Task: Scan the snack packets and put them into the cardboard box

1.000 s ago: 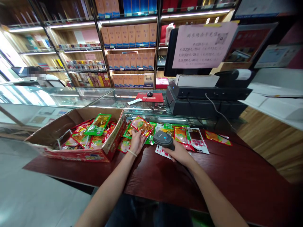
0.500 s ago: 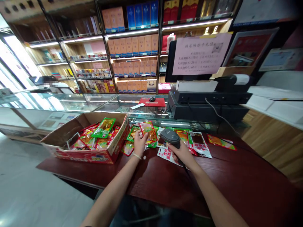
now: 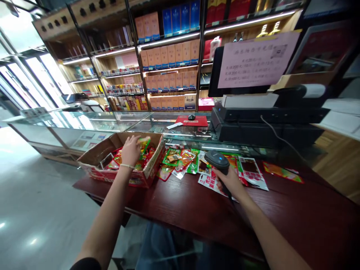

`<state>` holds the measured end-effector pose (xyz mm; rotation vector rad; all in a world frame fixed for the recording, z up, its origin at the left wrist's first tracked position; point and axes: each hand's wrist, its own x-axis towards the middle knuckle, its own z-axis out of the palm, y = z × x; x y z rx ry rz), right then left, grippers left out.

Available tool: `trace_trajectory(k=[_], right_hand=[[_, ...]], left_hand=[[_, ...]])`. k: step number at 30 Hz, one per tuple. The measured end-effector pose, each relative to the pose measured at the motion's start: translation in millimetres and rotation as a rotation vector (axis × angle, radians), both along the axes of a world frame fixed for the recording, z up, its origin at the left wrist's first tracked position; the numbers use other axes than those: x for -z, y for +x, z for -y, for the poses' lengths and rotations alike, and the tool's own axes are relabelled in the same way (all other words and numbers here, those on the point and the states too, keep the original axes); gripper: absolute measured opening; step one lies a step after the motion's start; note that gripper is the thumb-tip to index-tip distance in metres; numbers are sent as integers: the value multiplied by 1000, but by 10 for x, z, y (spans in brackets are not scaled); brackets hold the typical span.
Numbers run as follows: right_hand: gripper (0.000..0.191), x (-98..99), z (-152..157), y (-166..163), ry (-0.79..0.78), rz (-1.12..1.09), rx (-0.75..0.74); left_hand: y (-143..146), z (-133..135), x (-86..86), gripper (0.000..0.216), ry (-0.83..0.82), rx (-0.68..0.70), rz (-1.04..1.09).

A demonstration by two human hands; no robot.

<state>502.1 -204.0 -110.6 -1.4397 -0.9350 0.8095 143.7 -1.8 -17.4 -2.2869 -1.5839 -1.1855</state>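
Note:
My left hand (image 3: 131,149) is over the cardboard box (image 3: 112,176), its fingers apart, beside a green-edged snack packet (image 3: 144,145) lying on the heap inside. The hand hides part of that packet, and I see nothing held. My right hand (image 3: 228,180) is wrapped round the handle of a black barcode scanner (image 3: 218,160), whose head points away over the counter. Beneath the scanner lies a white packet with red print (image 3: 209,182). Between box and scanner is a loose pile of red- and green-edged packets (image 3: 184,159).
A dark packet with white edges (image 3: 250,170) and an orange packet (image 3: 282,171) lie to the right on the brown counter (image 3: 180,202). Behind stand a glass display case (image 3: 118,119), a black till (image 3: 242,129) and a screen with a pink notice (image 3: 255,62).
My left hand has left the packets on the counter and moved left over the box, without the red-edged packet it held. My right hand still grips the scanner. The view has shifted left.

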Motion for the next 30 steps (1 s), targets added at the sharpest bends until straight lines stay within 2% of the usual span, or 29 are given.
trace_trajectory(k=[3, 5, 11, 14, 17, 19, 21, 24, 26, 28, 30], right_hand=[[48, -15, -2, -21, -10, -21, -1], [47, -16, -9, -18, -7, -36, -3], [43, 23, -27, 36, 15, -36, 4], [40, 40, -26, 59, 38, 1, 8], [40, 47, -27, 76, 48, 35, 20], [40, 48, -28, 80, 49, 54, 27], [40, 43, -25, 69, 58, 62, 35], [41, 23, -15, 29, 75, 44, 47], [43, 6, -7, -1, 75, 31, 54], [43, -5, -2, -23, 58, 27, 51], [44, -6, -3, -31, 42, 30, 52]], left_hand=[[-87, -99, 176, 34, -133, 10, -78], [-75, -114, 221, 34, -137, 29, -54], [73, 33, 88, 32, 14, 177, -28], [278, 197, 10, 30, 65, 226, -79], [654, 336, 66, 30, 58, 350, -112], [953, 356, 232, 31, 7, 468, -144], [1223, 309, 496, 33, -87, 518, -181], [1487, 186, 958, 35, -227, 365, -259], [1565, 120, 1203, 38, -257, 247, -277], [1583, 87, 1343, 42, -250, 193, -276], [1563, 84, 1382, 43, -231, 211, -264]])
